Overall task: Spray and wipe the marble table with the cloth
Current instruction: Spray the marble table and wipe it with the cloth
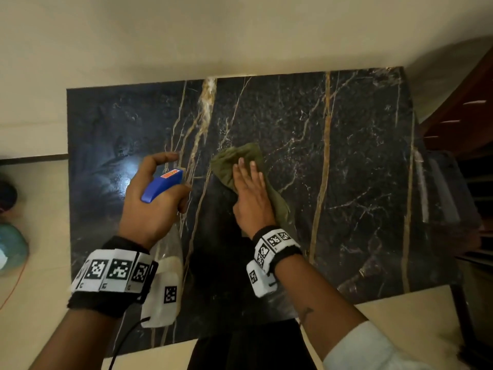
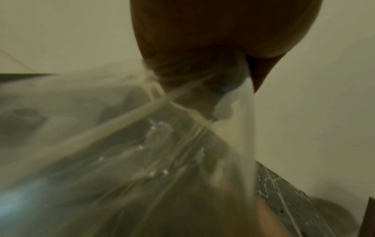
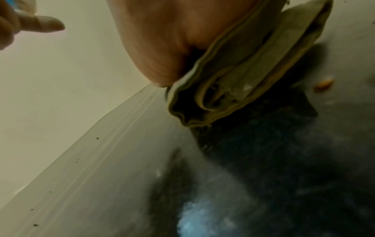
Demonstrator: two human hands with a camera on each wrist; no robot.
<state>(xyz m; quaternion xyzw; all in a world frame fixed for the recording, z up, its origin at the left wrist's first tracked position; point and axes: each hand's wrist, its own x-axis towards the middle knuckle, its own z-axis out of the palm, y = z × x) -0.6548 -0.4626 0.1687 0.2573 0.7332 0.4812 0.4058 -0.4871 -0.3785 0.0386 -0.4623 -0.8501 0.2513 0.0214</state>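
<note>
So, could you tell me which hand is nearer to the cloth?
Right. The right hand presses flat on the cloth; the left hand holds the spray bottle beside it.

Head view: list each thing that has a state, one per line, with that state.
Spray bottle: held off the table, nozzle pointing away from the person.
Left hand: grip closed round the spray bottle, index finger raised.
Cloth: crumpled, lying on the table under the right hand.
Right hand: fingers straight, pressing the cloth down.
Table: glossy, with a light reflection left of the bottle.
</note>
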